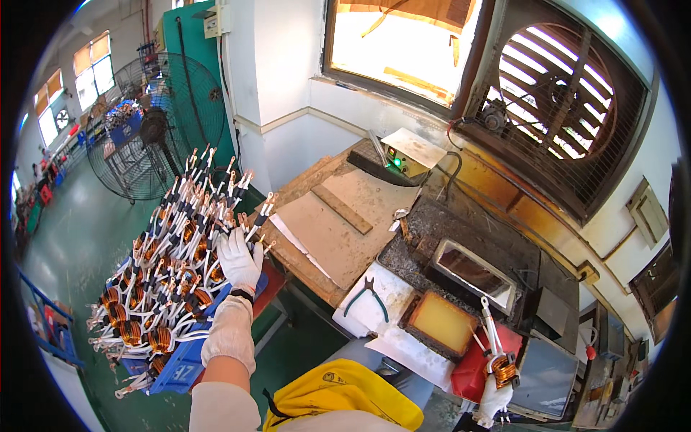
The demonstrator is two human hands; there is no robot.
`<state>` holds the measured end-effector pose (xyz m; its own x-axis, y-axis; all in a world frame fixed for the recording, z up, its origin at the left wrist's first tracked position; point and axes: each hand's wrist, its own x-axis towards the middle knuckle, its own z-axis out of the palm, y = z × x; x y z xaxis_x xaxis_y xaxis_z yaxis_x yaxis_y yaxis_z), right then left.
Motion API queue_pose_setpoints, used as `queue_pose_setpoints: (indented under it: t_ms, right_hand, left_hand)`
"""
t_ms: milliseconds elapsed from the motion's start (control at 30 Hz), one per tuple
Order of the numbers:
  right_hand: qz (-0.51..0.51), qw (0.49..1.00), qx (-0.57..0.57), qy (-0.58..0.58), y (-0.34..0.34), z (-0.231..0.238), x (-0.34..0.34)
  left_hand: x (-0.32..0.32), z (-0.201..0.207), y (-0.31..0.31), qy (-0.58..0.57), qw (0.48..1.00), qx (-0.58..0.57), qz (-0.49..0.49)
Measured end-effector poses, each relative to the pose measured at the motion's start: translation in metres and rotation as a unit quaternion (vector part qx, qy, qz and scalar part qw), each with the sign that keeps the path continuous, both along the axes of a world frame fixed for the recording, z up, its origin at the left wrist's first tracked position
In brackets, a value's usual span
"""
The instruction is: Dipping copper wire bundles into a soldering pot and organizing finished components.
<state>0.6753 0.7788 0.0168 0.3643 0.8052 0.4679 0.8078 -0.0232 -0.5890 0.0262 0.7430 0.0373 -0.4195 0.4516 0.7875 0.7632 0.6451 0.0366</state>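
Note:
My left hand (239, 261), in a white glove, reaches into a heap of copper-wound coils (129, 333) with white leads and metal lugs. Its fingers are stretched out and lie against the leads; I see no coil gripped in them. The heap rises well above the rim of a blue bin (180, 369). At the lower right my right hand (494, 400), also in a white glove, is closed around one copper coil (504, 371). That coil's white leads point up and away, above a red cloth-like piece (471, 369). Part of the right hand is hidden behind the coil.
Pliers (368, 299) with green handles lie on white sheeting. Beside them stand a tray of yellowish material (443, 324) and a framed pot with a shiny surface (475, 275). Behind are a control box with a green light (404, 163) and a wooden board (342, 209). A large fan (155, 129) stands left.

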Motion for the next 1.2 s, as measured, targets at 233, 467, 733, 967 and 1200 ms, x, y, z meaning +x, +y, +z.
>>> queue_pose_setpoints:
  t_ms: [233,467,733,967,1200]
  right_hand:
    - [0.019,0.999,0.028,0.006,-0.001,0.001,-0.002]
    - [-0.003,1.000,0.015,0.001,-0.003,0.008,-0.010]
    - [0.039,0.999,-0.001,0.028,-0.004,0.016,-0.012]
    - [0.052,0.997,0.035,0.042,-0.006,0.014,-0.013]
    - [0.043,0.998,0.036,0.038,-0.005,0.008,-0.010]
  left_hand:
    - [-0.001,-0.002,0.000,0.008,1.000,0.000,0.004]
    - [-0.001,-0.002,0.001,0.013,1.000,-0.003,0.008]
    - [-0.002,-0.003,0.000,0.020,1.000,0.006,0.004]
    - [0.000,-0.001,0.001,0.025,1.000,-0.001,0.003]
    - [-0.001,-0.003,0.001,0.023,1.000,-0.002,0.007]
